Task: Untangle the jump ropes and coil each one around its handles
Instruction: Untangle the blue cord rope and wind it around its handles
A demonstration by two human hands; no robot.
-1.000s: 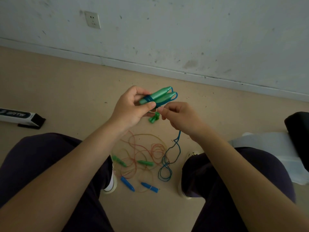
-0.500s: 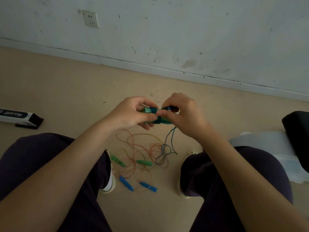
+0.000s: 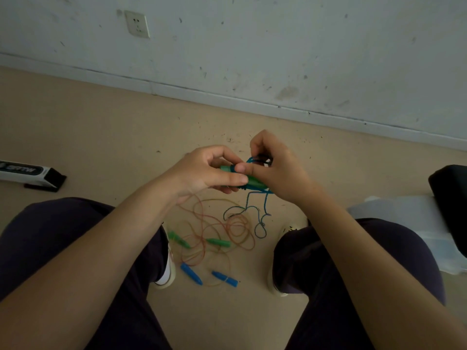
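Observation:
My left hand (image 3: 204, 173) grips a pair of teal-green jump rope handles (image 3: 255, 184) held together above the floor. My right hand (image 3: 278, 170) pinches the blue rope (image 3: 252, 160) and holds a loop of it over the handles. The rest of the blue rope (image 3: 260, 218) hangs down to the floor between my knees. On the floor lie tangled orange and yellowish ropes (image 3: 227, 228) with two green handles (image 3: 218, 242) and two blue handles (image 3: 225, 278).
My two knees (image 3: 75, 236) frame the rope pile, with a white shoe (image 3: 166, 274) beside it. A long white and black box (image 3: 30, 173) lies at the left. A white bag (image 3: 404, 223) and a dark object (image 3: 452, 198) sit at the right. The wall is beyond.
Over the last second both hands dropped lower. The right hand brought the blue rope up and over the handles, and more of the hanging rope has been lifted off the floor.

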